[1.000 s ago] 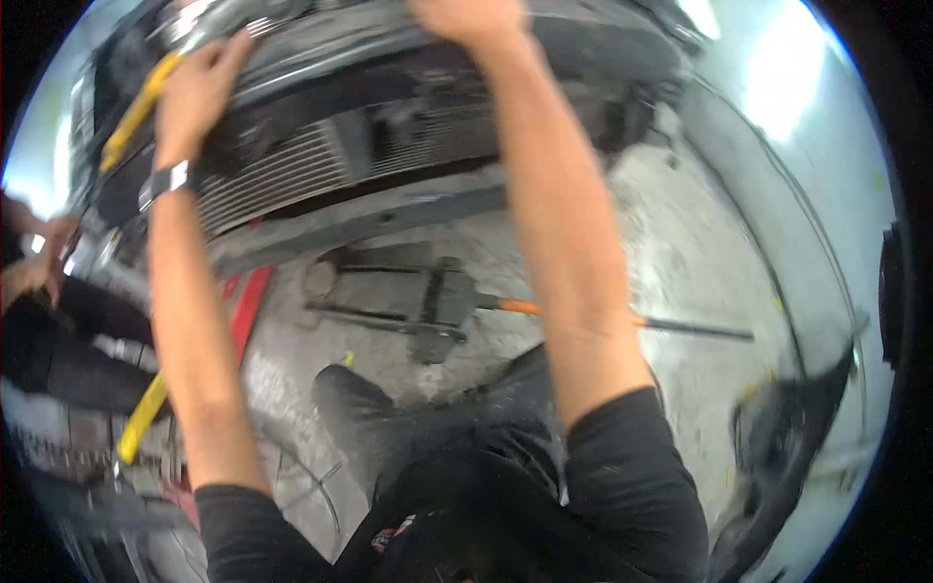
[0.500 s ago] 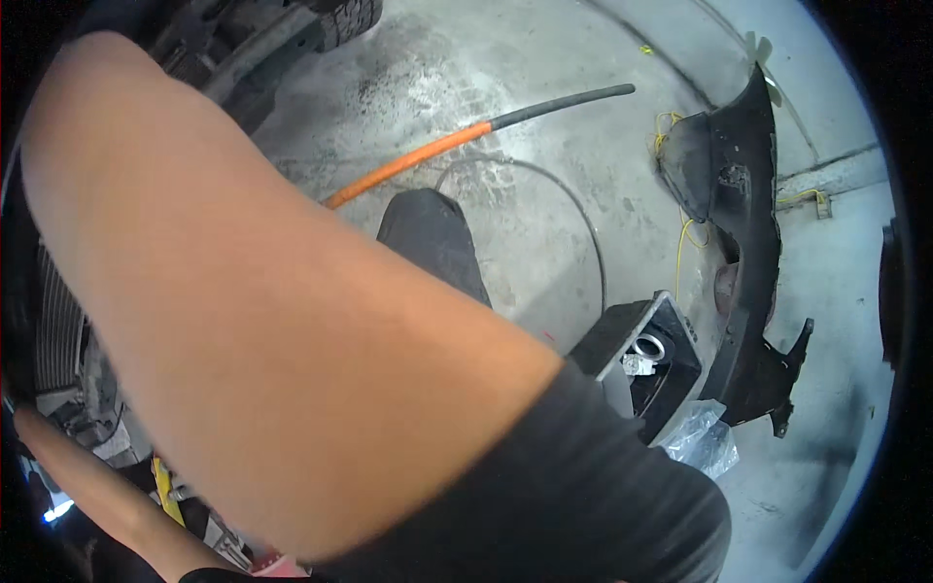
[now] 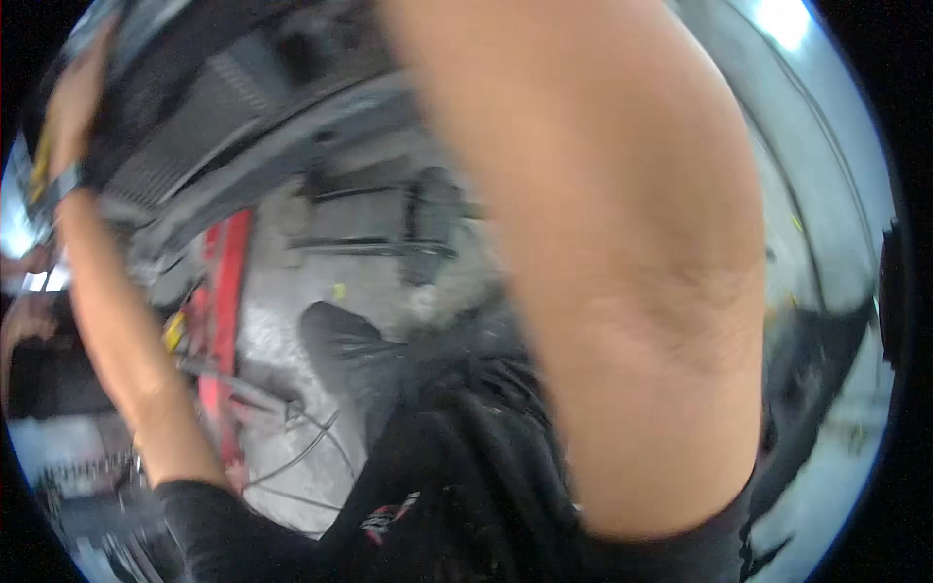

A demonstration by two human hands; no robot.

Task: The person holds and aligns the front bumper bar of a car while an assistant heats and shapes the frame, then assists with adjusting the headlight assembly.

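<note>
The dark front of a car (image 3: 355, 44) is being faced, lying ahead of both arms and filling the upper left. Its long axis is being shown by the pale beam (image 3: 316, 146), which is slanting from lower left to upper right until it is being hidden by the right forearm (image 3: 632, 282). The car's left end is being met by the left hand (image 3: 80, 92), with fingers pointing forward along the edge; whether anything is being grasped cannot be made out through the blur. A yellow bar (image 3: 41, 160) is being seen just beside that hand. The right hand is being cut off above the frame, so its grip cannot be judged, nor which hand is nearer; only the left is being shown close to the car.

On the floor (image 3: 272, 350), a jack (image 3: 423, 228) is being seen just below the beam, between a red bar (image 3: 225, 311) and the right forearm. Along the floor's right edge, a black panel (image 3: 812, 379) is being partly covered by that arm. A co-worker's hand (image 3: 29, 319) is being glimpsed at far left.
</note>
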